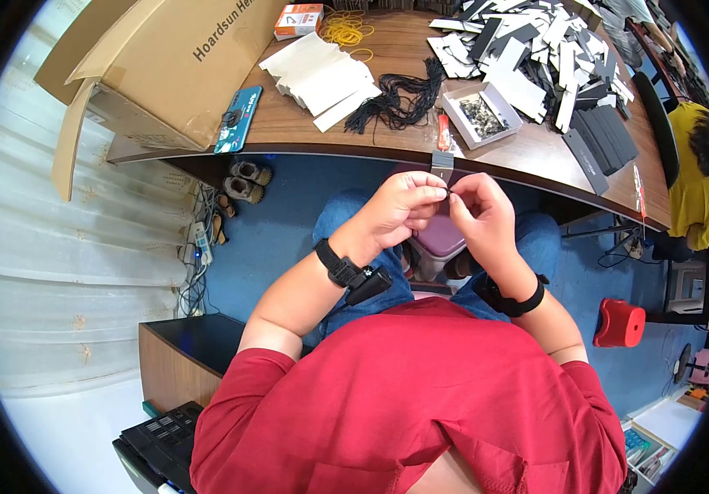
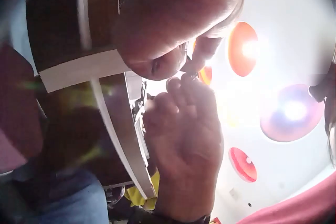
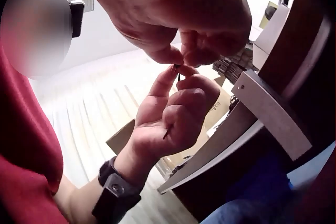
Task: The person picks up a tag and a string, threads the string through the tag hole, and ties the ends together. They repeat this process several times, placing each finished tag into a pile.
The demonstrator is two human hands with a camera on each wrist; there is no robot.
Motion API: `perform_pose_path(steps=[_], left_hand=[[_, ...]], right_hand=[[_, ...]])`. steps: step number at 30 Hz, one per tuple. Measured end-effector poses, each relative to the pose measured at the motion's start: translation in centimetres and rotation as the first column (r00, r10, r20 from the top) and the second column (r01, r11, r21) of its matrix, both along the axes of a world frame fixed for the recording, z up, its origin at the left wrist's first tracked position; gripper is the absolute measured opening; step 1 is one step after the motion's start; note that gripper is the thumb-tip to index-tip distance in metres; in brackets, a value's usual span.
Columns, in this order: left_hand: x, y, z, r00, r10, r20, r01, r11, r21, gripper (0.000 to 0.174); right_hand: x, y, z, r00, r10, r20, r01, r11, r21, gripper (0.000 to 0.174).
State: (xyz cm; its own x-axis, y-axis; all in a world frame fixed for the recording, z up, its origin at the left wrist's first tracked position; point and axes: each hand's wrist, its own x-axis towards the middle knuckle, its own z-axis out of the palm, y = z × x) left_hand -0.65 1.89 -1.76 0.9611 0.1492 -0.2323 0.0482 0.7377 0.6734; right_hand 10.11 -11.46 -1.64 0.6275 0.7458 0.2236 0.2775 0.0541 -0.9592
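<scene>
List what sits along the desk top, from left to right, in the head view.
Cardboard box → blue flat packet → stack of white cards → bundle of black cords → small open box of parts → row of black strips.

Box (image 1: pixel 482 115) on desk (image 1: pixel 395 41), cords (image 1: pixel 395 99) left, cards (image 1: pixel 535 49) perhaps behind

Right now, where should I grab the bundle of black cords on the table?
Probably take the bundle of black cords by its narrow end beside the small box, from above: the strands bunch there, while the other end fans out loose.
</scene>
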Motion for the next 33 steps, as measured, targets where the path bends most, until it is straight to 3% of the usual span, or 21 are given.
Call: perform_pose_path(steps=[1,4,8,11,14,17,20,23,26,33], left_hand=[[-0.1,0.2,0.2,1.000,0.005,0.011,-0.005,1.000,0.016,0.005],[0.0,0.2,0.5,1.000,0.019,0.009,-0.020,0.997,0.076,0.005],[0.0,0.2,0.1,0.998,0.065,0.028,-0.068,0.990,0.126,0.006],[0.0,0.0,0.4,0.992,0.125,-0.013,-0.115,0.945,0.307,0.007],[0.1,-0.6,1.3,0.981,0.186,0.060,-0.190,0.834,0.518,0.008],[0.3,0.0,0.0,0.949,0.251,0.191,-0.310,0.629,0.713,0.008],[0.1,-0.2,1.2,0.962,0.242,0.126,-0.232,0.484,0.844,0.008],[0.0,-0.3,1.3,0.965,0.200,0.166,-0.233,0.381,0.895,0.006],[-0.1,-0.3,1.6,0.964,0.164,0.208,-0.237,0.186,0.953,0.004],[0.1,-0.3,1.7,0.951,0.198,0.238,-0.274,0.182,0.944,0.005]], right_hand=[[-0.2,0.0,0.4,0.991,-0.064,0.117,0.061,0.998,0.025,0.014],[0.0,-0.1,1.0,0.918,-0.075,0.389,0.035,0.994,0.108,0.016],[-0.3,-0.4,1.8,0.925,-0.059,0.376,0.034,0.997,0.074,0.016],[-0.3,-0.7,2.2,0.948,-0.036,0.317,0.030,0.999,0.024,0.014],[0.1,-0.4,1.4,0.926,-0.085,0.367,0.067,0.996,0.063,0.011],[0.2,-0.5,1.5,0.891,-0.089,0.445,0.072,0.996,0.055,0.010],[0.0,-0.8,1.5,0.889,-0.077,0.452,0.070,0.997,0.033,0.010],[0.0,-1.0,1.6,0.908,-0.063,0.415,0.075,0.997,-0.011,0.011],[0.5,-1.3,1.3,0.904,-0.053,0.425,0.068,0.997,-0.019,0.010],[0.6,-1.8,1.2,0.925,-0.046,0.377,0.066,0.997,-0.041,0.009]])
